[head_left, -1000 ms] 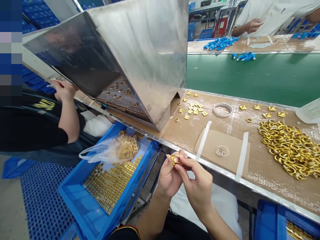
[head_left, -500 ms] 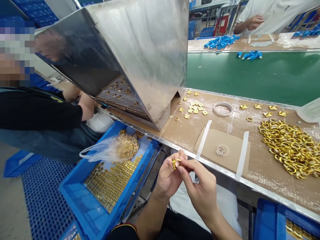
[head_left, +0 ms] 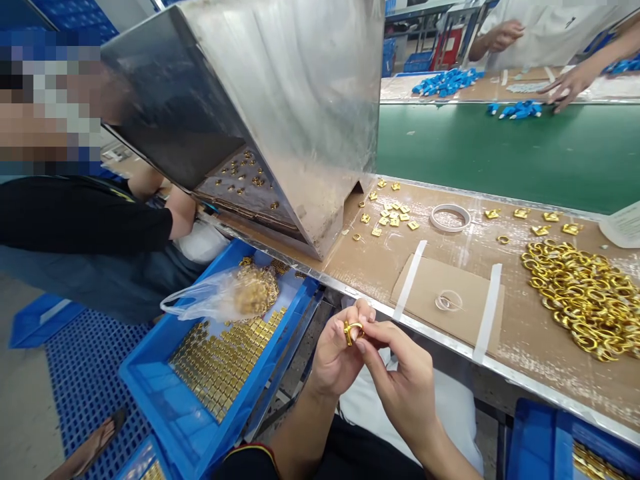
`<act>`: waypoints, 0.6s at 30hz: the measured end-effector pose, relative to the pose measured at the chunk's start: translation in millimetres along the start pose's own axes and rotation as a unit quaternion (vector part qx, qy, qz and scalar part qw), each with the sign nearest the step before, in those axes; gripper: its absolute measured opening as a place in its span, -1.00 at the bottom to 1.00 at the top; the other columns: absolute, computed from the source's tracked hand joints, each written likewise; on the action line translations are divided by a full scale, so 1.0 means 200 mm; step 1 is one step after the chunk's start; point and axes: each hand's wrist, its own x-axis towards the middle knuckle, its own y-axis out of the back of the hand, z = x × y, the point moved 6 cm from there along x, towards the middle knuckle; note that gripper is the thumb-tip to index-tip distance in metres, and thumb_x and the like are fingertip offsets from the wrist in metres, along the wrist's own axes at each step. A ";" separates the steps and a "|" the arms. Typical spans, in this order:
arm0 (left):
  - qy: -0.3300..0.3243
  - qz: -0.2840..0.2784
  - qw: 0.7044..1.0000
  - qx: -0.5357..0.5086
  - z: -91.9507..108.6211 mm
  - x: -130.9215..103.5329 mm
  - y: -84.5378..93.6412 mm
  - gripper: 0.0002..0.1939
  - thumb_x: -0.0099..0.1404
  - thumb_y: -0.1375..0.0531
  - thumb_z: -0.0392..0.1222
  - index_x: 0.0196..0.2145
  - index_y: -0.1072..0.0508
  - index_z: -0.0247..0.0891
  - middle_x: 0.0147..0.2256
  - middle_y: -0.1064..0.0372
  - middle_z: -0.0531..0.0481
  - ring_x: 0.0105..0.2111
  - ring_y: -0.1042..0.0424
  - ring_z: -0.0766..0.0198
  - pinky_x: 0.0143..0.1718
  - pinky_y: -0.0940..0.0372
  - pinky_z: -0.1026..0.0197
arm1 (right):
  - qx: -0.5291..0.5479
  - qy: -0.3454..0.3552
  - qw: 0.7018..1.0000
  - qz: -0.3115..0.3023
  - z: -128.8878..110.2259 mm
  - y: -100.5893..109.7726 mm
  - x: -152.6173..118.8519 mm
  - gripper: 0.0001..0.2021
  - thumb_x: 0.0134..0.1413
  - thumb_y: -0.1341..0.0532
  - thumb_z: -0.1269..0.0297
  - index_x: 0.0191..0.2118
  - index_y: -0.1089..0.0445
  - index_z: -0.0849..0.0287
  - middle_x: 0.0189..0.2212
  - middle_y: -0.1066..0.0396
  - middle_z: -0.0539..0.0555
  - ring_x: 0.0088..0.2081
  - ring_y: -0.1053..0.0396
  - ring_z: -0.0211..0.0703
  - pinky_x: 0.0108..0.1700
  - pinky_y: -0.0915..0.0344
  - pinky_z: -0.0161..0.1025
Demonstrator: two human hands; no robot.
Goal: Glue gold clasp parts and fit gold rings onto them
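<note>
Between my two hands, just off the table's front edge, is a gold ring (head_left: 349, 333) with a flat piece at one side. My left hand (head_left: 336, 357) pinches it by that side. The fingertips of my right hand (head_left: 400, 370) close on its other side. Right of my hands a cardboard pad (head_left: 425, 300) is taped to the table, with a small clear round dish (head_left: 449, 301) on it. A heap of gold rings (head_left: 583, 300) lies farther right, and several small square gold pieces (head_left: 394, 217) lie beyond the pad.
A metal hood (head_left: 295, 100) stands at left on the table, gold pieces inside. Below it a blue tray (head_left: 150, 393) holds rows of gold pieces and a plastic bag (head_left: 200, 297). A tape roll (head_left: 450, 218) lies near the green belt (head_left: 450, 147). Co-workers sit left and across.
My view has shifted slightly. Both hands stay on the ring, which has turned a little. Across the belt, a co-worker's hand has come in beside the blue pieces.
</note>
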 end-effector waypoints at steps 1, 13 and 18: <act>-0.001 -0.002 1.000 0.001 0.00 0.00 0.00 -0.53 0.24 -0.36 0.11 -0.52 -0.31 -0.28 -0.32 -0.02 0.01 -0.21 -0.15 0.20 -0.16 -0.27 0.23 | 0.001 0.000 1.000 0.000 0.00 0.00 0.00 -0.77 0.23 -0.26 0.56 -0.07 -0.47 0.12 -0.28 -0.57 0.03 -0.28 -0.54 -0.24 -0.20 -0.50 -0.39; 0.044 0.032 0.997 -0.048 -0.01 -0.01 0.00 -0.51 0.17 -0.43 0.08 -0.56 -0.29 -0.28 -0.33 -0.04 0.02 -0.20 -0.19 0.23 -0.16 -0.25 0.28 | -0.026 0.004 1.000 -0.004 -0.01 -0.01 -0.02 -0.76 0.22 -0.28 0.56 -0.05 -0.52 0.15 -0.23 -0.62 0.08 -0.24 -0.60 -0.16 -0.16 -0.55 -0.33; 0.064 0.047 0.993 -0.084 -0.02 -0.01 0.01 -0.58 0.17 -0.44 0.05 -0.53 -0.37 -0.27 -0.33 -0.12 0.02 -0.22 -0.23 0.26 -0.16 -0.27 0.26 | -0.045 0.001 0.999 0.005 0.01 -0.01 -0.03 -0.73 0.23 -0.27 0.54 0.00 -0.51 0.16 -0.20 -0.62 0.10 -0.23 -0.60 -0.14 -0.14 -0.57 -0.29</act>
